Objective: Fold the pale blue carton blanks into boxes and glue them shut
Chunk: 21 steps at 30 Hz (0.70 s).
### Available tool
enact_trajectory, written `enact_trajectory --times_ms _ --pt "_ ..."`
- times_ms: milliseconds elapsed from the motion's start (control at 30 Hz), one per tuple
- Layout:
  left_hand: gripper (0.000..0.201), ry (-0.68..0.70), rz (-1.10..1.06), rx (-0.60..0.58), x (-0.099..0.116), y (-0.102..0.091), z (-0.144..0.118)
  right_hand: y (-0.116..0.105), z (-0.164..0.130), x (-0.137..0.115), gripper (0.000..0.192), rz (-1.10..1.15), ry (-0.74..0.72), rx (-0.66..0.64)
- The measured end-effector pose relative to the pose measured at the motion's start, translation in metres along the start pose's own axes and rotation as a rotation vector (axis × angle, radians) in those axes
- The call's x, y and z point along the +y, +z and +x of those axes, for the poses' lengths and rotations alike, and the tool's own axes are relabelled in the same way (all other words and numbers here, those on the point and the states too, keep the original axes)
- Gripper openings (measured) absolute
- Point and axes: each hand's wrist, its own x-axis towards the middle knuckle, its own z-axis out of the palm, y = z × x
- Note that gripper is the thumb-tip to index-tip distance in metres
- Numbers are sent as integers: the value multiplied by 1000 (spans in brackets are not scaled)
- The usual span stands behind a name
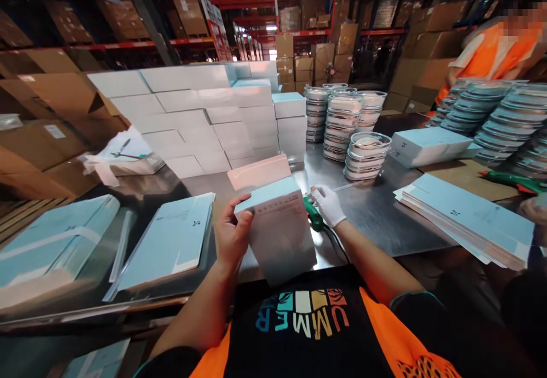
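My left hand (234, 231), bare, is closed on the edge of a carton (282, 235) with a light blue side and a greyish printed panel, tilted in front of my chest. A pinkish-white flap (260, 171) stands up at the carton's far end. In a white glove, my right hand (328, 206) is curled around a green glue gun (315, 218), just right of the carton. Part of the gun is hidden by the carton and the glove. A dark cord (337, 242) runs from it towards me.
White boxes (192, 118) are piled across the back. Flat blue cartons (166, 241) lie left, more (470, 212) right. Stacked clear-lidded round containers (365, 158) stand behind. Another green glue gun (513, 181) lies near a co-worker's hand (534, 210); a person in an orange vest (499, 53) stands farther back.
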Motion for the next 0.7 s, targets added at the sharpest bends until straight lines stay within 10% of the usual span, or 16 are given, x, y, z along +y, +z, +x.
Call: enact_trajectory --times_ms 333,700 --pt "56 145 -109 -9 -5 20 -3 -10 -21 -47 95 -148 -383 -492" --pt "44 300 -135 -335 15 11 19 -24 -46 -48 27 -239 -665 -551"
